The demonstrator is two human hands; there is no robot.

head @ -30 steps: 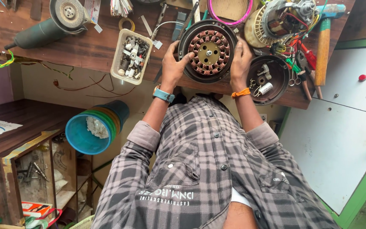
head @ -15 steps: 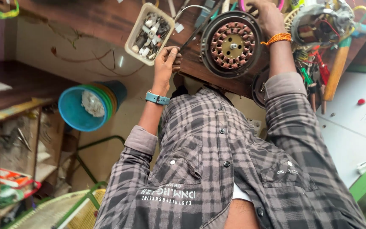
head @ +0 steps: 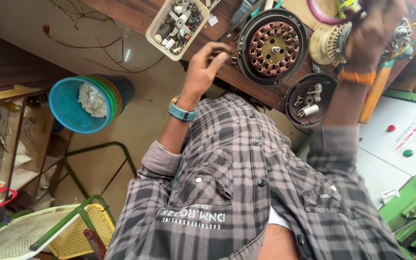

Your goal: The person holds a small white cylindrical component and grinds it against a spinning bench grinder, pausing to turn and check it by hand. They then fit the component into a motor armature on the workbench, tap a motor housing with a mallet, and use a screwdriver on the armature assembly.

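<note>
The left hand [head: 207, 65] is hovering in the upper middle of the frame, just beside the left rim of the round motor stator [head: 272, 46], its fingers curling loosely with nothing visibly pinched between them. A teal wristband [head: 181, 112] is sitting on that wrist. The stator, with its ring of copper windings around a pale hub, is lying flat on the wooden workbench [head: 136, 12] near the top centre. The right hand [head: 374, 31] is reaching into the upper right corner, above an orange wrist thread [head: 357, 77]; it is blurred, so I cannot tell whether it is grasping anything, though it seems to be lying against the cluttered wiring and a cream fan part [head: 327, 44]. A dark round cover holding small parts [head: 310, 100] is sitting right of centre, below the stator. A cream tray of hardware [head: 176, 26] is resting at the top, left of the left hand. A blue bucket [head: 80, 103] is standing at the left.
</note>
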